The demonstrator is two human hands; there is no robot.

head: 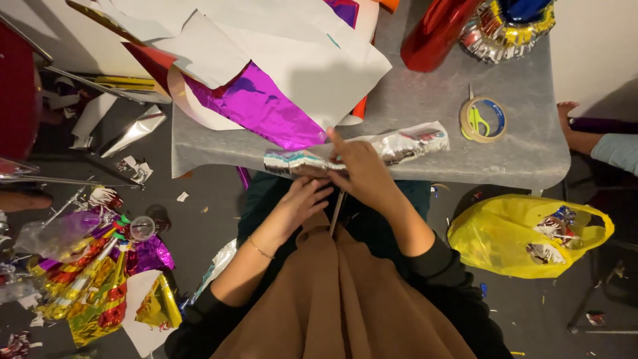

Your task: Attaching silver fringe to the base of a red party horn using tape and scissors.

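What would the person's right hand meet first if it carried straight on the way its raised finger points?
Probably the crinkled magenta foil sheet beyond the right hand, which rests on a rolled silver foil strip; depth is unclear, so the finger could pass above it.

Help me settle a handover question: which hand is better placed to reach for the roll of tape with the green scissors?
The right hand, probably. It rests on the crumpled foil strip at the table edge, nearer the tape roll on its right. The left hand sits lower, off the table.
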